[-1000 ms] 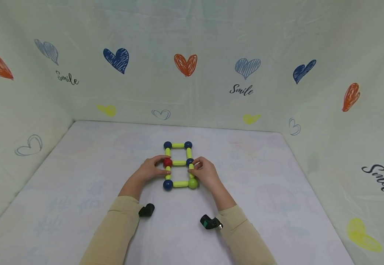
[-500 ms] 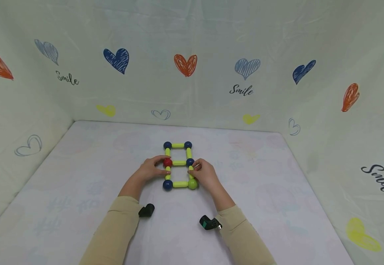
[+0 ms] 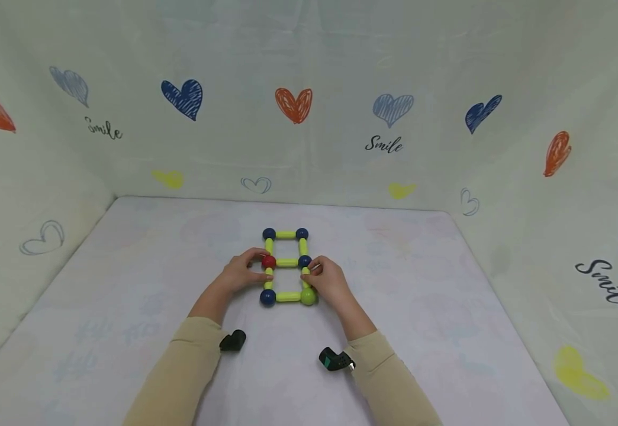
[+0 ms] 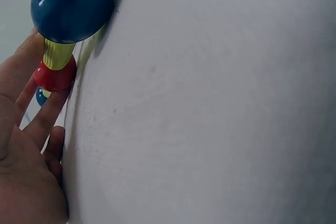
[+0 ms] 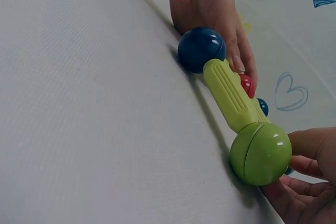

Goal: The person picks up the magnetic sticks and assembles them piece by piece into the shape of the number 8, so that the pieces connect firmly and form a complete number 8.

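Observation:
A flat ladder-shaped frame of magnetic building rods and balls lies on the table, forming two squares. My left hand (image 3: 242, 272) holds its left side, with fingers and thumb around the red ball (image 3: 269, 262) and the yellow-green rod beneath it. On the opposite side, my right hand (image 3: 330, 281) pinches the right near rod (image 3: 306, 276), just below the middle-right blue ball (image 3: 305, 261). A green ball (image 5: 261, 153) forms the near right corner. Another blue ball (image 4: 72, 6) marks the near left corner. Two more blue balls sit at the far corners, joined by a rod (image 3: 286, 235).
The white table (image 3: 405, 307) meets a pale curtain (image 3: 335, 59) printed with hearts at the back and sides. Each sleeve cuff bears a small black wrist camera (image 3: 335, 358).
The head view has shifted slightly, so everything appears nudged a little. Both hands keep their places on the frame, which keeps its shape.

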The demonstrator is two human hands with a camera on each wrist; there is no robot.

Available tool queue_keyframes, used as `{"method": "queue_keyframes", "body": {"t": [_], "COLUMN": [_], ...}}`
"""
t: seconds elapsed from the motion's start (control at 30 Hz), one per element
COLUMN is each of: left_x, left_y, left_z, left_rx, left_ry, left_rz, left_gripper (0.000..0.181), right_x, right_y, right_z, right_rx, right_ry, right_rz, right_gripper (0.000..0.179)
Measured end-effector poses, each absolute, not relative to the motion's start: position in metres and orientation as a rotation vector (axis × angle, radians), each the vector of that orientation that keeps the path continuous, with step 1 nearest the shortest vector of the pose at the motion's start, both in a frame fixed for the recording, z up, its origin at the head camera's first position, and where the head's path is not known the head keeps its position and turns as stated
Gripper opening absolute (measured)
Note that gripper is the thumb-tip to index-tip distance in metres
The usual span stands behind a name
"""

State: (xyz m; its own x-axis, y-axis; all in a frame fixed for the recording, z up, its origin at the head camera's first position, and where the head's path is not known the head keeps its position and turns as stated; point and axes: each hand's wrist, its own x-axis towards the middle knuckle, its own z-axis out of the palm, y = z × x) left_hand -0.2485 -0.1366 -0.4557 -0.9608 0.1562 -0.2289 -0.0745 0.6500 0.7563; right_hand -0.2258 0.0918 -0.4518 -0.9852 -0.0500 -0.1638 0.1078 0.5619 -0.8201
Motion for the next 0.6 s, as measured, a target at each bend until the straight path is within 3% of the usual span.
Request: {"method": "queue_keyframes", "body": {"t": [0.6], "left_x": [-0.2449], "left_y": [-0.1319], "left_z": [-0.4512], "left_rx": [0.011], "left_ry": [2.588], "left_rz": [1.239], "left_gripper": [0.067], "right_x": [-0.218], "right_y": [0.0928], "right_z": [-0.4497], "right_rx": [0.05], "right_ry": [2.616], "right_rz": [-1.431], "right_gripper": [0.022]}}
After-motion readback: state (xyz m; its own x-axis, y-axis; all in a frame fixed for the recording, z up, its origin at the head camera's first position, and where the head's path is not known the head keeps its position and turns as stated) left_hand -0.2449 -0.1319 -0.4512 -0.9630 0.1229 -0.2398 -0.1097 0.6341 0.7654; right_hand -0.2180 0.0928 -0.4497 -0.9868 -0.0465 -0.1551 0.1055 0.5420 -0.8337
